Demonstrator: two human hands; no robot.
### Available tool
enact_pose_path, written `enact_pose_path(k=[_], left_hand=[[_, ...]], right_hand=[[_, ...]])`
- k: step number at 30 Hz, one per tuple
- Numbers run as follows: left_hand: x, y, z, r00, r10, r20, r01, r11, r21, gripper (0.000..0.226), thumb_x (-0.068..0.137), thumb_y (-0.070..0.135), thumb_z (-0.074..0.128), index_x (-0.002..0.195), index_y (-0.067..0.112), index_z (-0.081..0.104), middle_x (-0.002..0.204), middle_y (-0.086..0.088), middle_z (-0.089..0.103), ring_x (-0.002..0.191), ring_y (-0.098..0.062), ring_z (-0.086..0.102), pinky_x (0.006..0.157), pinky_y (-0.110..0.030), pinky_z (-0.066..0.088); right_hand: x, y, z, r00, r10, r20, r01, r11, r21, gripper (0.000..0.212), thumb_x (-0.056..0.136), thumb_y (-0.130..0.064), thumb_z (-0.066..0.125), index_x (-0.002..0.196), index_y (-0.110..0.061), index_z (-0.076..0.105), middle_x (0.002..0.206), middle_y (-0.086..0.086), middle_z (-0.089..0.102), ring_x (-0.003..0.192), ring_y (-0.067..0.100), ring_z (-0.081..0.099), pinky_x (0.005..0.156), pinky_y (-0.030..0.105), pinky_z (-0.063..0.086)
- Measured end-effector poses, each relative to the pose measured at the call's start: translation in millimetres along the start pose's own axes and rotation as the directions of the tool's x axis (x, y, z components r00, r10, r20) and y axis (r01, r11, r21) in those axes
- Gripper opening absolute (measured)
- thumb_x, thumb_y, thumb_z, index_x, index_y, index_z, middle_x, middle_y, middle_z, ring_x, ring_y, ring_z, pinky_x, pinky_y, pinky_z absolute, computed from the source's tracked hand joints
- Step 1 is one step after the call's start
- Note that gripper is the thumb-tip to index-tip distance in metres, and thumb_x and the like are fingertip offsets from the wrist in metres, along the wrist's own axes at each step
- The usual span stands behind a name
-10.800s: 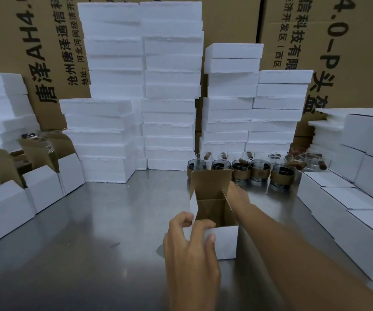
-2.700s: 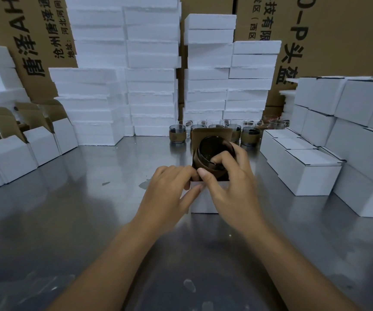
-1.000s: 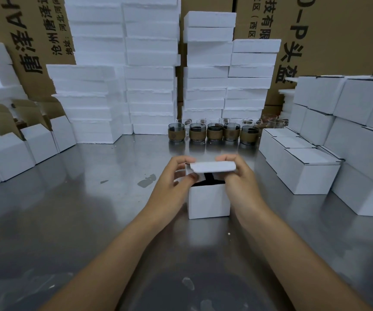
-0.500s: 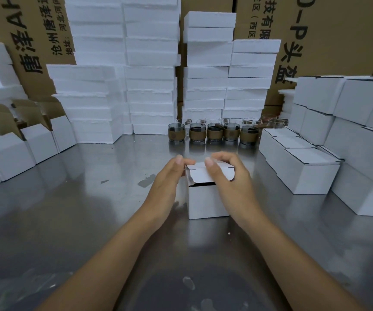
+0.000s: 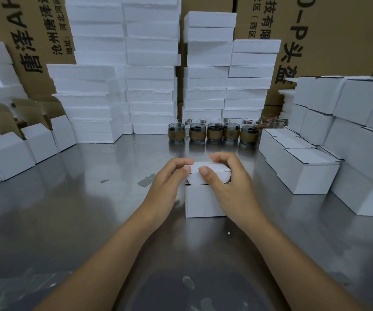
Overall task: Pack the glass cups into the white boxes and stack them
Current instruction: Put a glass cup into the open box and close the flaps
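Note:
A small white box (image 5: pixel 201 203) stands on the steel table (image 5: pixel 80 221) in the middle, its lid folded down with the front tuck flap still outside. My left hand (image 5: pixel 167 185) grips the box's left side, thumb and fingers on the lid edge. My right hand (image 5: pixel 228 182) curls over the lid from the right, thumb pressing on its top. The cup inside is hidden. A row of glass cups (image 5: pixel 214 132) with brown sleeves stands behind the box.
Closed white boxes (image 5: pixel 304 171) are stacked at the right. Open white boxes (image 5: pixel 10 151) with raised brown flaps line the left. Tall stacks of white foam slabs (image 5: pixel 151 63) and brown cartons (image 5: pixel 326 30) fill the back.
A cup went into the box. Over the last second the lid came down from half raised to nearly flat, and both hands shifted onto it.

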State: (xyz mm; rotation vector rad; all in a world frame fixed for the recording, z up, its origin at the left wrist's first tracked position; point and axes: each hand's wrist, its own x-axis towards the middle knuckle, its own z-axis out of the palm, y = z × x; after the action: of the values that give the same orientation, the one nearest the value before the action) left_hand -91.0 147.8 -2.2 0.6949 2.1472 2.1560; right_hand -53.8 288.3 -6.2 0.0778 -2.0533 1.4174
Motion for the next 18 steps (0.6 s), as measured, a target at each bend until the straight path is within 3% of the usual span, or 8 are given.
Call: enact_pose_path(k=[3, 8, 11, 14, 18], left_hand=[[-0.4, 0.3, 0.4, 1.0, -0.016, -0.004, 0.016, 1.0, 0.008, 0.027, 0.076, 0.046, 0.047, 0.097, 0.039, 0.063, 0.097, 0.019, 0.064, 0.099, -0.006, 0.058, 0.081, -0.024, 0.048], [-1.8, 0.9, 1.2, 1.0, -0.012, 0.004, 0.012, 0.999, 0.034, 0.033, 0.076, 0.054, 0.044, 0.103, 0.042, 0.06, 0.106, 0.019, 0.061, 0.104, -0.003, 0.057, 0.074, -0.021, 0.045], [-1.3, 0.8, 0.6, 1.0, -0.031, 0.001, 0.031, 0.999, 0.014, 0.032, 0.075, 0.046, 0.045, 0.103, 0.043, 0.06, 0.107, 0.019, 0.06, 0.102, -0.001, 0.056, 0.074, -0.021, 0.044], [-0.3, -0.8, -0.1, 1.0, -0.014, -0.003, 0.014, 1.0, 0.022, 0.024, 0.089, 0.03, 0.047, 0.103, 0.045, 0.058, 0.108, 0.021, 0.058, 0.095, 0.007, 0.056, 0.071, -0.018, 0.043], [1.6, -0.7, -1.0, 0.999, 0.031, -0.008, -0.031, 1.0, 0.007, 0.035, 0.094, 0.011, 0.044, 0.107, 0.043, 0.054, 0.106, 0.019, 0.058, 0.088, 0.012, 0.057, 0.07, -0.005, 0.045]], right_hand=[[0.6, 1.6, 0.4, 0.999, -0.048, -0.02, 0.047, 0.997, -0.064, 0.019, 0.082, -0.039, 0.067, 0.094, -0.036, 0.052, 0.101, -0.015, 0.057, 0.092, -0.003, 0.054, 0.072, 0.007, 0.039], [0.8, -0.3, 0.3, 0.996, -0.072, -0.056, 0.068, 0.995, -0.07, 0.014, 0.081, -0.041, 0.067, 0.082, -0.033, 0.055, 0.093, -0.013, 0.056, 0.084, -0.006, 0.053, 0.066, 0.006, 0.038], [-0.2, -0.3, -0.5, 0.997, -0.067, -0.025, 0.065, 0.994, -0.084, 0.019, 0.079, -0.044, 0.067, 0.086, -0.028, 0.058, 0.096, -0.012, 0.056, 0.088, -0.006, 0.052, 0.068, 0.003, 0.036], [-1.8, -0.7, 0.1, 0.998, -0.057, 0.011, 0.057, 0.995, -0.082, 0.021, 0.08, -0.041, 0.067, 0.09, -0.024, 0.06, 0.099, -0.011, 0.056, 0.092, -0.008, 0.05, 0.071, 0.001, 0.034], [-1.6, -2.6, 1.8, 0.999, -0.03, 0.015, 0.031, 0.998, -0.05, 0.01, 0.092, -0.031, 0.054, 0.084, -0.026, 0.059, 0.098, -0.013, 0.056, 0.09, -0.01, 0.05, 0.071, 0.0, 0.032]])
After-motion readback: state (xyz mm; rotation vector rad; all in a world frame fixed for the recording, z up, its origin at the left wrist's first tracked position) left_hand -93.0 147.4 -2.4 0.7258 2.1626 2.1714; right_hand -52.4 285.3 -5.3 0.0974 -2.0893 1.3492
